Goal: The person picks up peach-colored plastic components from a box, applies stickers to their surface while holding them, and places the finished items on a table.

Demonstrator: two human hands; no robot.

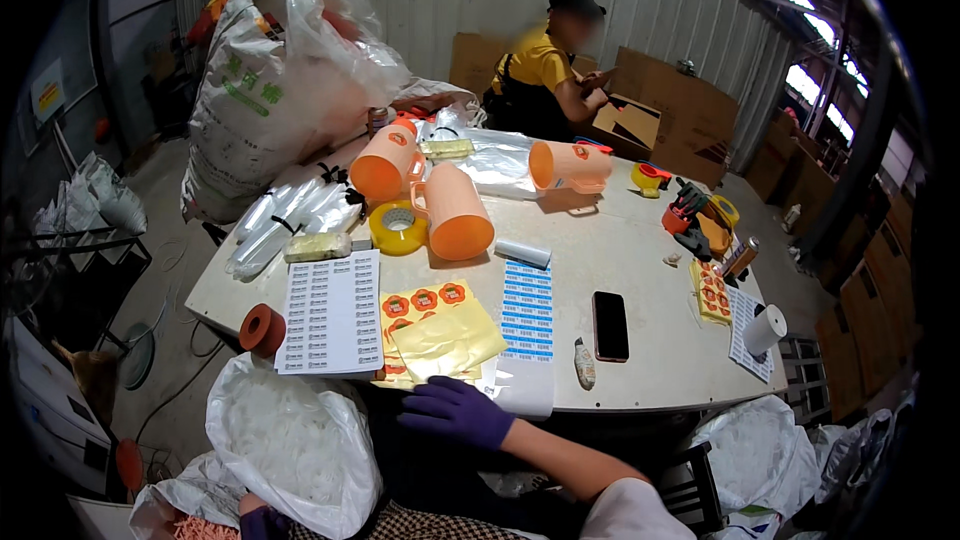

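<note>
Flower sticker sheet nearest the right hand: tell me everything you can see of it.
The sticker sheet is yellow, paper-like, with red flower-shaped stickers in rows. It lies flat on the table, right of the white label sheet. A paler yellow sheet covers much of it. Whether the right hand touches it is unclear.

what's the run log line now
left hand: by white bag, partly hidden | right hand: near yellow sheet | table: orange pitchers, phone

The right glove [458,413] is purple; the jugs [458,208] are peach; the sticker sheet [424,298] is yellow with red flowers; the label strip [527,312] is blue-and-white
</note>
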